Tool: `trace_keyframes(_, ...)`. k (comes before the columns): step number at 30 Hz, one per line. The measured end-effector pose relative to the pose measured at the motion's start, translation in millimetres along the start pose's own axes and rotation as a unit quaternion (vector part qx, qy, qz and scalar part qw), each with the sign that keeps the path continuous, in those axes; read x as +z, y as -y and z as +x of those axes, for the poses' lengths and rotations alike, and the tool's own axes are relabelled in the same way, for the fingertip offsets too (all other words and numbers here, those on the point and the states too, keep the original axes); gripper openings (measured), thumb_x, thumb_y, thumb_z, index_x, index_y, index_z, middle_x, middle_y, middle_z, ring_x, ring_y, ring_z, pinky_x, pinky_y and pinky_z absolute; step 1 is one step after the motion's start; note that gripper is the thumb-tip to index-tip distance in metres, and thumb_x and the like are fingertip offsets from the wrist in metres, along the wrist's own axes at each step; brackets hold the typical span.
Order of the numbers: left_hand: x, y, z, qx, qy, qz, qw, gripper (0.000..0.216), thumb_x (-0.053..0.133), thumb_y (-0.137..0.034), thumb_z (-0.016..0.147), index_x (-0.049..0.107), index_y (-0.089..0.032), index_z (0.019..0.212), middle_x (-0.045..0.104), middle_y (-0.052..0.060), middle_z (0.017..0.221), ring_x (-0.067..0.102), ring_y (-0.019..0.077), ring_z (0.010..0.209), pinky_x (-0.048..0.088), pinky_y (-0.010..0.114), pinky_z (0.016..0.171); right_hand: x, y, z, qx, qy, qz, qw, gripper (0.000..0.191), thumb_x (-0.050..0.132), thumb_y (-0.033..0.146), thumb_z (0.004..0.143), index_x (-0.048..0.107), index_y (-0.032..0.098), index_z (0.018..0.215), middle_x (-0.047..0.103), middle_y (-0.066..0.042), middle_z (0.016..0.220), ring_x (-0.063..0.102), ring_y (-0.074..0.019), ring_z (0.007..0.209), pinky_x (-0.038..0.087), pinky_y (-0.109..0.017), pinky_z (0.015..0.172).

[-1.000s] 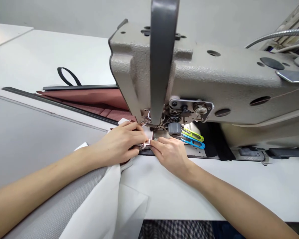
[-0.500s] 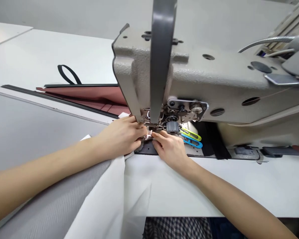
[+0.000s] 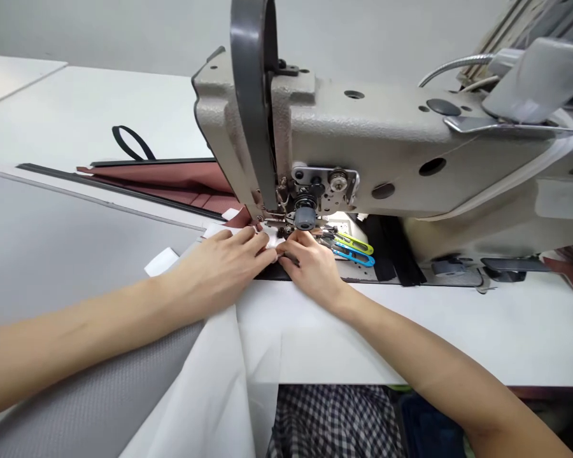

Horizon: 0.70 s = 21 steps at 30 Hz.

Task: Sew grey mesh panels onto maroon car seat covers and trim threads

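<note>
Here's my left hand [image 3: 224,266] pinching the white fabric [image 3: 274,235] under the sewing machine [image 3: 358,143], fingertips just beside my right hand [image 3: 311,264] at the fabric's edge; that one's grip is too hidden to tell

The left hand [image 3: 229,264] and right hand [image 3: 315,264] were bare, with slim fingers and narrow wrists. The left forearm [image 3: 81,340], toward eight o'clock, and the right forearm [image 3: 424,359], toward four, showed bare too. Softly creased cloth [image 3: 334,420] in small dark-and-white checks showed at six o'clock; whether it was worn could not be told.
</note>
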<state>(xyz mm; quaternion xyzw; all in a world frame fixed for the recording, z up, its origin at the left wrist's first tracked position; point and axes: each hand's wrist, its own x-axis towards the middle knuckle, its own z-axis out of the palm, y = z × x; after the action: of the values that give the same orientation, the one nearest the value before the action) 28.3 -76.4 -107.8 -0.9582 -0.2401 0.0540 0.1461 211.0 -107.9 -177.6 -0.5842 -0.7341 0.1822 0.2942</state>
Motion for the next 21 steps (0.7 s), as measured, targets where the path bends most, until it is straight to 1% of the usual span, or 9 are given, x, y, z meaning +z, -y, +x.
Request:
trace_keyframes(2, 1.2, 4.8, -1.0, 0.002, 0.004, -0.038, 0.999, 0.031, 0.05, -0.006, 0.073, 0.061, -0.018, 0.099, 0.065, 0.01, 0.102, 0.061, 0.0299, 0.095, 0.051, 0.043, 0.077, 1.6, 1.0, -1.5, -0.025, 0.012, -0.023, 0.999, 0.018, 0.057, 0.021, 0.094, 0.073, 0.027, 0.102, 0.066, -0.001, 0.11, 0.064, -0.0151, 0.092, 0.046, -0.024, 0.076)
trace_keyframes(5, 1.9, 10.9, -2.9, -0.022, 0.029, -0.079, 0.996, 0.023, 0.05, -0.009, 0.072, 0.061, -0.017, 0.091, 0.065, 0.009, 0.095, 0.061, 0.0285, 0.091, 0.052, 0.042, 0.077, 3.0, 2.2, -2.8, -0.066, 0.007, -0.06, 0.996, 0.019, 0.055, 0.024, 0.096, 0.072, 0.025, 0.105, 0.065, -0.004, 0.11, 0.063, -0.0167, 0.1, 0.046, -0.025, 0.08)
trace_keyframes(7, 2.7, 12.6, -3.9, -0.03, 0.024, -0.086, 0.996, 0.031, 0.051, -0.01, 0.073, 0.061, -0.015, 0.102, 0.064, 0.011, 0.098, 0.061, 0.0291, 0.093, 0.052, 0.042, 0.08, 2.8, 1.9, -2.9, -0.065, -0.003, -0.069, 0.996, 0.02, 0.055, 0.023, 0.095, 0.071, 0.025, 0.108, 0.066, -0.004, 0.111, 0.063, -0.0172, 0.1, 0.046, -0.025, 0.079)
trace_keyframes(9, 4.4, 12.7, -4.4, -0.012, -0.009, -0.075, 0.997, 0.045, 0.054, -0.015, 0.076, 0.058, -0.016, 0.121, 0.062, 0.013, 0.111, 0.059, 0.0319, 0.103, 0.051, 0.045, 0.088, 2.0, 0.7, -2.1, -0.022, -0.022, -0.064, 0.997, 0.023, 0.058, 0.02, 0.092, 0.069, 0.025, 0.111, 0.067, -0.003, 0.112, 0.064, -0.0175, 0.095, 0.046, -0.026, 0.076)
trace_keyframes(11, 7.3, 12.3, -4.5, 0.012, -0.037, -0.055, 0.998, 0.048, 0.058, -0.021, 0.081, 0.055, -0.02, 0.129, 0.062, 0.013, 0.119, 0.057, 0.034, 0.109, 0.048, 0.049, 0.093, 1.5, -0.7, -0.5, 0.019, -0.037, -0.057, 0.997, 0.024, 0.061, 0.019, 0.088, 0.068, 0.024, 0.11, 0.068, -0.002, 0.109, 0.065, -0.0185, 0.091, 0.047, -0.027, 0.074)
trace_keyframes(13, 11.7, 12.3, -4.7, 0.013, -0.046, -0.049, 0.998, 0.037, 0.056, -0.024, 0.085, 0.059, -0.018, 0.122, 0.065, 0.012, 0.112, 0.059, 0.032, 0.104, 0.049, 0.047, 0.091, 2.0, -1.6, 1.7, 0.02, -0.042, -0.054, 0.997, 0.02, 0.061, 0.02, 0.088, 0.07, 0.025, 0.105, 0.07, -0.001, 0.107, 0.066, -0.0187, 0.091, 0.047, -0.027, 0.075)
trace_keyframes(15, 16.8, 13.7, -5.2, 0.006, -0.051, -0.062, 0.997, 0.027, 0.049, -0.021, 0.09, 0.062, -0.016, 0.113, 0.069, 0.011, 0.103, 0.063, 0.0273, 0.095, 0.05, 0.042, 0.086, 3.6, -2.0, 4.0, 0.007, -0.043, -0.056, 0.997, 0.019, 0.06, 0.021, 0.089, 0.071, 0.026, 0.103, 0.07, 0.0, 0.109, 0.066, -0.0182, 0.093, 0.047, -0.026, 0.076)
trace_keyframes(18, 21.7, 18.5, -5.4, -0.001, -0.043, -0.085, 0.995, 0.03, 0.036, -0.018, 0.096, 0.061, -0.015, 0.111, 0.071, 0.01, 0.1, 0.067, 0.0238, 0.091, 0.051, 0.037, 0.081, 6.1, -2.0, 6.6, 0.009, -0.042, -0.064, 0.997, 0.02, 0.06, 0.023, 0.091, 0.072, 0.026, 0.106, 0.07, -0.002, 0.113, 0.066, -0.0183, 0.097, 0.047, -0.026, 0.08)
trace_keyframes(21, 17.5, 23.9, -3.0, -0.042, -0.031, -0.111, 0.992, 0.028, 0.039, -0.026, 0.096, 0.061, -0.016, 0.11, 0.071, 0.009, 0.097, 0.067, 0.0246, 0.09, 0.051, 0.037, 0.079, 6.8, -2.0, 8.0, 0.004, -0.039, -0.063, 0.997, 0.019, 0.059, 0.026, 0.092, 0.071, 0.026, 0.107, 0.069, -0.003, 0.116, 0.065, -0.0192, 0.101, 0.047, -0.026, 0.083)
